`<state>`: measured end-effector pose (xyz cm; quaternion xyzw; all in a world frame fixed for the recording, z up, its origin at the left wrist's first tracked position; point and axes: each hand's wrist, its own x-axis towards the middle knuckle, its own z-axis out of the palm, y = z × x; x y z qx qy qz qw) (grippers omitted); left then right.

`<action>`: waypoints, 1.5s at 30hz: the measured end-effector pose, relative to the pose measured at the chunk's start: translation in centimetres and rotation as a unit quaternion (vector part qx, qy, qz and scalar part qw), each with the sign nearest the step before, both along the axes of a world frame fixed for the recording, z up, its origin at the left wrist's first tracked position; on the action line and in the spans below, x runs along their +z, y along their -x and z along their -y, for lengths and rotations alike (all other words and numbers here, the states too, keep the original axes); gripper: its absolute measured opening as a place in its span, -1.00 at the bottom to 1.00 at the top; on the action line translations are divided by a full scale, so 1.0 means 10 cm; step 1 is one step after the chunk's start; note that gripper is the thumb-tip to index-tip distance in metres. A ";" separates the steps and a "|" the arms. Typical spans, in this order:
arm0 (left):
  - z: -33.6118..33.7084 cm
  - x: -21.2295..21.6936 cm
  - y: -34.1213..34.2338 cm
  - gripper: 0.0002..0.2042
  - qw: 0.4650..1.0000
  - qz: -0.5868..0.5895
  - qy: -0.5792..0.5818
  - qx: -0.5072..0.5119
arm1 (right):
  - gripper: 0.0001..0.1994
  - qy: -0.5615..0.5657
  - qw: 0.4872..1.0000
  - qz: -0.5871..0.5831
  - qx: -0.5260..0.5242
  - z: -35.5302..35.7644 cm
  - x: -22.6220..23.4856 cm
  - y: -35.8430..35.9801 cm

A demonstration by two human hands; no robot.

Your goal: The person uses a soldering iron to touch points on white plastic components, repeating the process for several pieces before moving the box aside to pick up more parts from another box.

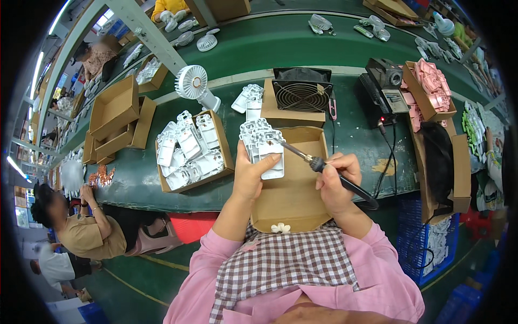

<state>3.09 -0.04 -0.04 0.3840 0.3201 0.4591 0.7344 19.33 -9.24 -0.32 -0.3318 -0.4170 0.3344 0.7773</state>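
Note:
My left hand (248, 181) is closed round a white plastic housing (261, 135), its thumb lying across the lower part. In my right hand (340, 182) is a soldering iron (317, 163) with a dark handle, gripped like a pen. The iron's metal tip points left at the housing's upper right part; whether it touches cannot be made out. Under both hands lies an open cardboard tray (291, 200). To the left of my left hand, a cardboard box (225, 156) is filled with similar white housings (186, 137).
A black box fan (302, 94) stands behind the tray. A white handheld fan (194, 83) is at the back left. At right are a black soldering station (377, 97) with cables and a box of pink parts (431, 81). A co-worker (89, 227) sits at left.

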 end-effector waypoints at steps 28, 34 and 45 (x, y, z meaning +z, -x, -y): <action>-0.01 -0.04 0.00 -0.50 0.994 -0.068 -0.074 0.050 | -0.83 0.108 0.984 0.114 -0.077 -0.06 -0.02 0.03; -0.01 -0.05 0.00 -0.48 0.994 -0.061 -0.075 0.051 | -0.84 0.103 0.985 0.116 -0.079 -0.07 -0.03 0.04; 0.00 -0.04 0.00 -0.52 0.994 -0.055 -0.080 0.049 | -0.84 0.105 0.984 0.119 -0.078 -0.07 -0.04 0.04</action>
